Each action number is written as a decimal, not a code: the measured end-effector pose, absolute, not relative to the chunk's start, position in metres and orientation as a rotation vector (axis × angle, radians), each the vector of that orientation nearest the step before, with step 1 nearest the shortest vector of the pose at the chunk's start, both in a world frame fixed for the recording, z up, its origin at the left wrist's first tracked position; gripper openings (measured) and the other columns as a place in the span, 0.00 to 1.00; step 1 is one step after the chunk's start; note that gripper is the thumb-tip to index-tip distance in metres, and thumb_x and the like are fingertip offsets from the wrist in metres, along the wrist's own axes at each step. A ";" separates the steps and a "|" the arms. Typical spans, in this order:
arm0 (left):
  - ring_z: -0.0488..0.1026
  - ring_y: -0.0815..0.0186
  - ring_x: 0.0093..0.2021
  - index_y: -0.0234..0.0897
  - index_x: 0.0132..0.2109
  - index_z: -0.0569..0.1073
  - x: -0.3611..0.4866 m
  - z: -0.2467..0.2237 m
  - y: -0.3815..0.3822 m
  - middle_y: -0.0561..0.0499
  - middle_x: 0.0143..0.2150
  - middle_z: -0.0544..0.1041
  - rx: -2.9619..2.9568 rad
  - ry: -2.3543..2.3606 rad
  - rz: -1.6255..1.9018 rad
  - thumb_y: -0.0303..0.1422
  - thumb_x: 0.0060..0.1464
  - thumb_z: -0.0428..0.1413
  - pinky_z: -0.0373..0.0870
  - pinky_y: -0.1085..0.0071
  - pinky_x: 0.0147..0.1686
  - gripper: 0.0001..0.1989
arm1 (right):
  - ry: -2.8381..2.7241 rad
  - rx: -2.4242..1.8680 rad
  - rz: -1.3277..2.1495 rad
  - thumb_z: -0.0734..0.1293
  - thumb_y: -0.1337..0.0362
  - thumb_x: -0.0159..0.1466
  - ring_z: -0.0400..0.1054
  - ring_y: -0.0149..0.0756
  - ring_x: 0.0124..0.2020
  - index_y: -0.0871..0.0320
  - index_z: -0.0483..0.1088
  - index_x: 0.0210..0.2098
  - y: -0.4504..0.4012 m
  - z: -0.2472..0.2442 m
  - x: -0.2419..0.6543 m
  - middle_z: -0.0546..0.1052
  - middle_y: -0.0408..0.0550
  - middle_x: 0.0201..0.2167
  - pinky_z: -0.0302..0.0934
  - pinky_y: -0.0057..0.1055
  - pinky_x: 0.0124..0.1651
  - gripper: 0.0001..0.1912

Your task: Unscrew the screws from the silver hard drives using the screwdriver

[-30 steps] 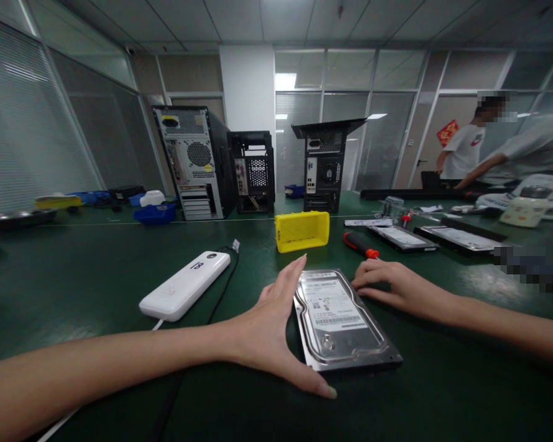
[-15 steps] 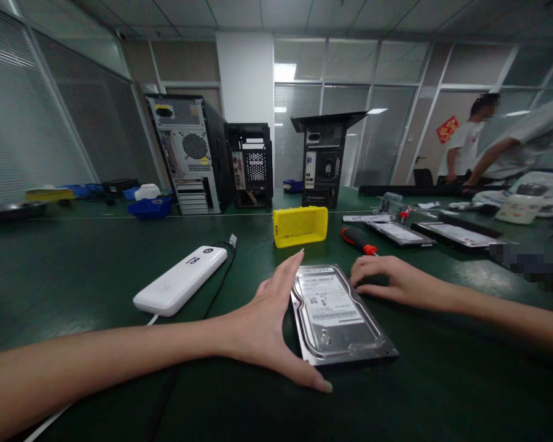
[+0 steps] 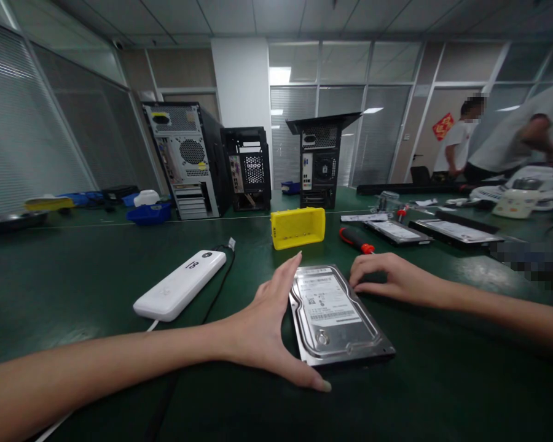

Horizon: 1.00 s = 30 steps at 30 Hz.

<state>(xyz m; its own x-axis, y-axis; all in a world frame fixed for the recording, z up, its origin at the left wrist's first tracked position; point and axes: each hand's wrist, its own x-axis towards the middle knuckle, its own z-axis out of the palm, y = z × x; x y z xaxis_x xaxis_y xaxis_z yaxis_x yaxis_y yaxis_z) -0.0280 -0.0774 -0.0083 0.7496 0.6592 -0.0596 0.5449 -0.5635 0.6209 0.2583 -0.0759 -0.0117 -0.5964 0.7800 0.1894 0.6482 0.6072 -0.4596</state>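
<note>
A silver hard drive with a white label lies flat on the dark green table in front of me. Around its left side my left hand is spread open, fingers along the far left edge and thumb reaching past the near left corner. My right hand rests at the drive's right edge with its fingers curled and pressed together; whatever they hold, if anything, is hidden. Just beyond that hand lies a screwdriver with a black and red handle, its tip out of sight.
A yellow bin stands behind the drive. To the left lies a white power bank with cables. More hard drives are at right. Computer cases line the back; two people are at the far right.
Both hands and the hard drive stay as they were; the view has shifted slightly. At the far right, a person's arm has lifted from the table.
</note>
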 end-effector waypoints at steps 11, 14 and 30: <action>0.28 0.42 0.67 0.44 0.64 0.20 -0.029 -0.004 -0.075 0.48 0.69 0.24 2.339 0.866 0.133 0.49 0.28 0.67 0.38 0.43 0.62 0.72 | -2.093 -1.323 0.709 0.66 0.54 0.58 0.71 0.39 0.39 0.65 0.74 0.38 -0.035 -0.016 0.254 0.77 0.52 0.37 0.64 0.35 0.45 0.19; 0.28 0.42 0.67 0.43 0.65 0.21 -0.028 -0.004 -0.075 0.48 0.69 0.24 2.355 0.886 0.152 0.50 0.28 0.66 0.36 0.43 0.62 0.72 | -2.127 -1.303 0.704 0.66 0.54 0.59 0.70 0.40 0.41 0.65 0.75 0.38 -0.033 -0.020 0.255 0.77 0.52 0.38 0.64 0.35 0.46 0.19; 0.27 0.42 0.66 0.41 0.65 0.21 -0.026 -0.003 -0.080 0.47 0.69 0.25 2.326 0.904 0.147 0.54 0.29 0.64 0.35 0.43 0.62 0.71 | -2.332 -1.083 0.334 0.63 0.62 0.64 0.69 0.36 0.41 0.62 0.75 0.44 -0.036 -0.023 0.257 0.75 0.51 0.39 0.63 0.32 0.45 0.14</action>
